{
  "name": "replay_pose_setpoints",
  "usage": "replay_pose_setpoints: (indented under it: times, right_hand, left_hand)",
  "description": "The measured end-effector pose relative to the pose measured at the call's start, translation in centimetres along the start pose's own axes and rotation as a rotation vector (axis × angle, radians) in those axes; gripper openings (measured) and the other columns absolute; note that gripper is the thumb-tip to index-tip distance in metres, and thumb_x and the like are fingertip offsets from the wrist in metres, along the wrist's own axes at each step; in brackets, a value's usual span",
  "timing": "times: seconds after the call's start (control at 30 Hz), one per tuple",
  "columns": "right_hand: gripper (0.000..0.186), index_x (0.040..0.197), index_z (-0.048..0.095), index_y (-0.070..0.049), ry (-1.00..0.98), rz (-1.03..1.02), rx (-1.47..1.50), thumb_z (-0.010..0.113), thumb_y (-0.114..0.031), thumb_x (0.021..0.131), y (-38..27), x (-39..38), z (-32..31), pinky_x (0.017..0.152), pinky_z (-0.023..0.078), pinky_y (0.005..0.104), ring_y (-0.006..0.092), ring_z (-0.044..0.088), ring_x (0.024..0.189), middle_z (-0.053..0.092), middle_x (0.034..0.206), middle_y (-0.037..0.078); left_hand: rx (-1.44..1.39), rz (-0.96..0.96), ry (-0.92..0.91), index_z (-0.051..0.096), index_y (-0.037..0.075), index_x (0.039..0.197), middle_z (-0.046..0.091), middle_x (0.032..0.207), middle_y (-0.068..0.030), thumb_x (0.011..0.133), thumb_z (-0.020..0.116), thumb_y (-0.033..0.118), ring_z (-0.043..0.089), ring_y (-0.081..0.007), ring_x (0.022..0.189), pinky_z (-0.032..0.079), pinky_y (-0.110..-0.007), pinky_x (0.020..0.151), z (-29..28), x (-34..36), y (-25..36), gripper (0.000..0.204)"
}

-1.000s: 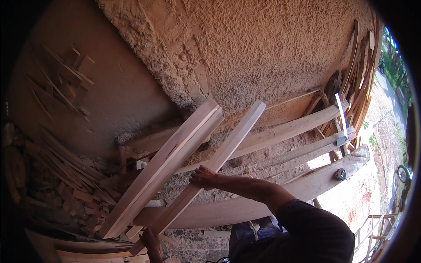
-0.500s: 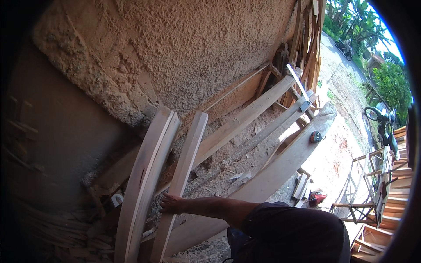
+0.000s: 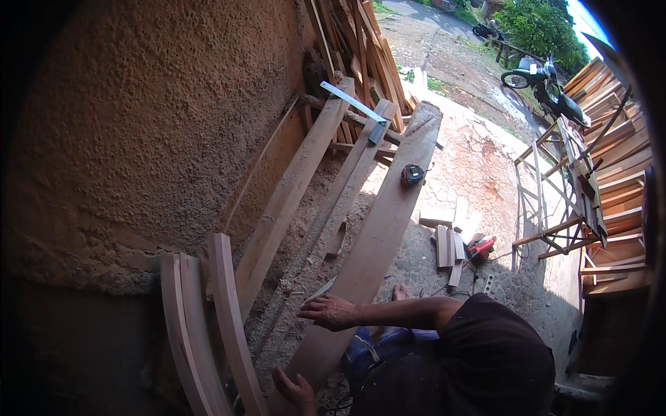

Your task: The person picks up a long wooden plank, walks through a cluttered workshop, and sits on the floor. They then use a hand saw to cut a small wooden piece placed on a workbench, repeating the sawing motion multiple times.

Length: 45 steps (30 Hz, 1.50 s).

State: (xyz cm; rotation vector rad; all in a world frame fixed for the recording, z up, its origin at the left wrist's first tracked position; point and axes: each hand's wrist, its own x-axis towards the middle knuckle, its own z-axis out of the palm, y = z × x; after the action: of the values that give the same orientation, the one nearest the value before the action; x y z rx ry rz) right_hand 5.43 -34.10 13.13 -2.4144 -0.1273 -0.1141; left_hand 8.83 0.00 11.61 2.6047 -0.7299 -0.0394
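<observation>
My right hand [image 3: 328, 312] hangs open over a wide pale board [image 3: 368, 256], its fingers loosely curved with nothing in them. Lower down, my left hand [image 3: 295, 392] is open beside a narrow square-edged batten [image 3: 230, 284], not gripping it. A thicker pair of battens [image 3: 180, 298] stands just left of that one. A black-and-orange tape measure [image 3: 412, 175] lies on the wide board. A metal square [image 3: 347, 97] rests across the far ends of two long planks [image 3: 291, 187].
Rough orange wall [image 3: 125, 132] at left. Leaning timber [image 3: 347, 35] at back. Wood offcuts [image 3: 444, 246], red power tool [image 3: 481, 249] and power strip [image 3: 488, 284] lie on the floor. Wooden frame [image 3: 541, 236], timber racks [image 3: 617, 194] and motorcycle [image 3: 555, 97] at right.
The view has swung right, toward the doorway. My right hand has let go of the narrow batten and moved rightward over the wide board. My left hand is now also apart from the batten.
</observation>
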Motion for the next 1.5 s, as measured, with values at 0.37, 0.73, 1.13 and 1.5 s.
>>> replay_pose_setpoints:
  times: [0.37, 0.73, 1.13, 1.5]
  right_hand:
    - [0.037, 0.118, 0.062, -0.002, -0.038, 1.763, 0.252, 0.053, -0.022, 0.089, 9.0, -51.3, 1.1, 0.095, 0.05, 0.0485, 0.0409, 0.061, 0.114, 0.065, 0.119, 0.024]
    - [0.041, 0.115, 0.071, -0.01, 0.593, 2.147, 0.944, 0.067, -0.037, 0.084, -3.0, -52.6, 12.1, 0.092, 0.051, 0.0416, 0.031, 0.066, 0.11, 0.068, 0.118, 0.017]
    - [0.043, 0.115, 0.071, -0.01, 0.916, 1.935, 0.919, 0.067, -0.04, 0.084, 0.5, -48.2, 16.6, 0.09, 0.051, 0.0423, 0.0316, 0.066, 0.108, 0.069, 0.116, 0.017]
    - [0.045, 0.115, 0.071, -0.01, 0.918, 1.812, 0.656, 0.065, -0.043, 0.084, 6.6, -54.2, 24.7, 0.089, 0.052, 0.0432, 0.0324, 0.067, 0.106, 0.07, 0.113, 0.016]
  left_hand:
    - [0.202, 0.683, -0.674, 0.019, 0.006, 0.157, 0.017, 0.163, -0.0196, 0.093, 0.055, 0.048, 0.015, -0.0421, 0.149, 0.012, -0.055, 0.121, 15.7, 14.0, 24.2, 0.084]
    - [0.302, 0.608, -0.749, -0.007, 0.009, 0.158, -0.01, 0.166, -0.0154, 0.094, 0.051, 0.057, -0.013, -0.0416, 0.15, -0.007, -0.057, 0.119, 25.6, 18.2, 36.5, 0.099]
    - [0.307, 0.67, -0.871, -0.019, 0.01, 0.155, -0.022, 0.163, -0.0144, 0.082, 0.063, 0.066, -0.024, -0.0445, 0.147, -0.014, -0.061, 0.116, 25.3, 20.9, 37.3, 0.123]
    - [0.411, 0.537, -0.866, -0.011, 0.006, 0.157, -0.017, 0.164, -0.0162, 0.084, 0.066, 0.053, -0.016, -0.0417, 0.15, -0.005, -0.052, 0.122, 23.6, 18.7, 40.6, 0.116]
